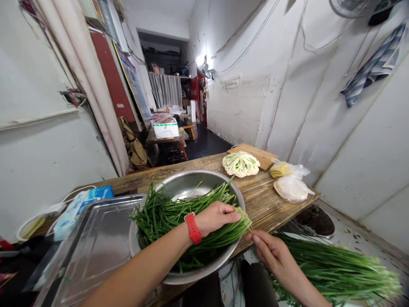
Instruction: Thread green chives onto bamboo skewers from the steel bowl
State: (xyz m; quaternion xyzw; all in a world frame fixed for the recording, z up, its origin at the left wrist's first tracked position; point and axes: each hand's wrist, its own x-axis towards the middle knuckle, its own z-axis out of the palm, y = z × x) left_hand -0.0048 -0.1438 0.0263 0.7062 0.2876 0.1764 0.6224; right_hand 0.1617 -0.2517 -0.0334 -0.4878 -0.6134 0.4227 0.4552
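I am working at the near edge of the wooden table (265, 200), where the steel bowl (191, 187) is hanging slightly over that edge, with the flat tray (96, 243) just left of the bowl and bare wood lying open to its right. My left hand (215, 217) is clenching a bunch of chives (238, 226) over the bowl's right rim. My right hand (276, 256), just right of the bowl, is pinching a thin skewer (251, 230) that is touching the bunch's cut ends.

I'm seeing bare wooden table (265, 200) lying open right of the steel bowl (204, 273); cauliflower (241, 164), two bags (290, 187) crowding the far edge, tray (96, 247) blocking left.
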